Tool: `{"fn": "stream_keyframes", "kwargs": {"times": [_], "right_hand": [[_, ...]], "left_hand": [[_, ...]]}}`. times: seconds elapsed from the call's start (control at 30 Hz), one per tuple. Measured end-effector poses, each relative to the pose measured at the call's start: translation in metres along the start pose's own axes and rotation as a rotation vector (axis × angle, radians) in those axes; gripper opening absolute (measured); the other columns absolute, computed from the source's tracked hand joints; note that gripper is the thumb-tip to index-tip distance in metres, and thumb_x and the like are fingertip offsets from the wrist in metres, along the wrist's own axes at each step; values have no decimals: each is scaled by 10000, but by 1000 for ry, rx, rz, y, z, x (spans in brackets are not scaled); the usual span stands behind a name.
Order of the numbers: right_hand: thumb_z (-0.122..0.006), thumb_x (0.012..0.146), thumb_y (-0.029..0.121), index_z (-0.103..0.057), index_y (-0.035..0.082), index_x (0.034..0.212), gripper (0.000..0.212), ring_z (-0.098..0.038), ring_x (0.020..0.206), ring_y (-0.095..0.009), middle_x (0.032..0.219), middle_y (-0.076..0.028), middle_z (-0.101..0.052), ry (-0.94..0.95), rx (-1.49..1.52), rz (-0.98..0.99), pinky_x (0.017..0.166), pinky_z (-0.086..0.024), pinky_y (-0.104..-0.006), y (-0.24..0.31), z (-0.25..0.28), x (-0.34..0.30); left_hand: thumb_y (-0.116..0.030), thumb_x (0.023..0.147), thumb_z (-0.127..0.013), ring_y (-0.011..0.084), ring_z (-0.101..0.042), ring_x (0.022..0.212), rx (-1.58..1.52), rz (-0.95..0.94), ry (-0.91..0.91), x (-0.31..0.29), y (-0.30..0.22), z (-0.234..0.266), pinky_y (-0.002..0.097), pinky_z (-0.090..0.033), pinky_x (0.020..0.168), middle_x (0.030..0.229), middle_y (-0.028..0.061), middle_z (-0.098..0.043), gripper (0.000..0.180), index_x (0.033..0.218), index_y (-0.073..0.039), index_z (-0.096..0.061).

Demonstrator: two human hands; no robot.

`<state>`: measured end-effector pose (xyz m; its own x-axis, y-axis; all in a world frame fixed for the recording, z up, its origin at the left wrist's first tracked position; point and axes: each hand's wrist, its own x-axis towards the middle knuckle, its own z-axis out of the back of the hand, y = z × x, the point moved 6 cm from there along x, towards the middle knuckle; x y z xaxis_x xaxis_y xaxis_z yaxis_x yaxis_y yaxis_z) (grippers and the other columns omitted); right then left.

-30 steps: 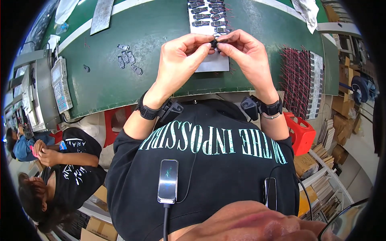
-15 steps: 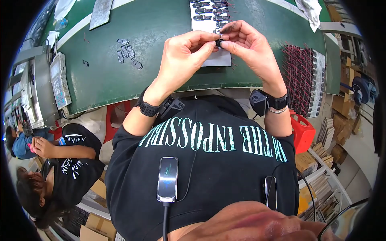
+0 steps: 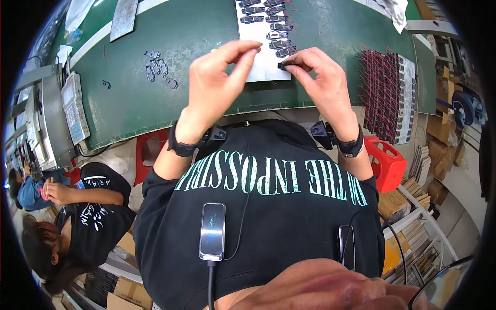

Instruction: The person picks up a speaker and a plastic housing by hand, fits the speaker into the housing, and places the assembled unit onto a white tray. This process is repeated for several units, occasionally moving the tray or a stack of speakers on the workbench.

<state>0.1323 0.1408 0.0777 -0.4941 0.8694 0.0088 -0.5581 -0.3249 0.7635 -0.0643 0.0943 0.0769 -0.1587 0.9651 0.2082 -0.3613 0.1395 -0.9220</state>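
Above the near end of a white board (image 3: 254,71), my right hand (image 3: 325,77) pinches a small black part (image 3: 282,65) between thumb and fingers. My left hand (image 3: 214,85) hovers over the board's left edge, its thumb and forefinger tips closed together. Whatever lies between those tips, if anything, is too small to make out. Rows of small black parts with thin red wires (image 3: 279,45) lie on the board just beyond both hands. To the left, several loose black parts (image 3: 155,67) rest on the green table (image 3: 206,103).
A dense stack of red-wired parts (image 3: 382,95) lies at the right of the table. On the left stands a grey device with a keypad (image 3: 76,111), and a metal plate (image 3: 124,19) lies farther back. Another person (image 3: 93,206) sits at lower left; a red stool (image 3: 387,164) is at right.
My hands have come apart: the left moved left, and the right drew down and slightly back with the small black part still in it. The view shifted slightly.
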Motion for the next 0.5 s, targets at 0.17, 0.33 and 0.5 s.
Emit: {"fn": "stream_keyframes", "kwargs": {"times": [0.17, 0.33, 0.5], "right_hand": [[-692, 862, 11, -723, 48, 1005, 151, -671, 898, -189, 992, -83, -684, -204, -198, 282, 786, -512, -292, 4, -1, -1], [-674, 896, 14, -725, 40, 1059, 173, -664, 915, -157, 1000, -70, -690, -279, 36, 188, 828, -502, -268, -3, 7, -8], [-666, 898, 1, -733, 24, 1020, 142, -676, 845, -160, 990, -84, -698, -362, 149, 109, 789, -515, -255, -10, 26, -14]], "left_hand": [[-42, 825, -751, 243, -698, 957, 388, -390, -11, -11, -19, -24, 317, -561, 784, 1007, 56, -746, 190, 1010, -83, -752], [-99, 761, -792, 247, -630, 1066, 540, -547, -2, -13, -23, -45, 359, -529, 839, 1080, 5, -728, 210, 968, -113, -760], [-144, 751, -789, 273, -594, 1123, 615, -652, -22, -18, -18, -52, 431, -486, 962, 1068, 6, -705, 205, 947, -109, -739]]}}
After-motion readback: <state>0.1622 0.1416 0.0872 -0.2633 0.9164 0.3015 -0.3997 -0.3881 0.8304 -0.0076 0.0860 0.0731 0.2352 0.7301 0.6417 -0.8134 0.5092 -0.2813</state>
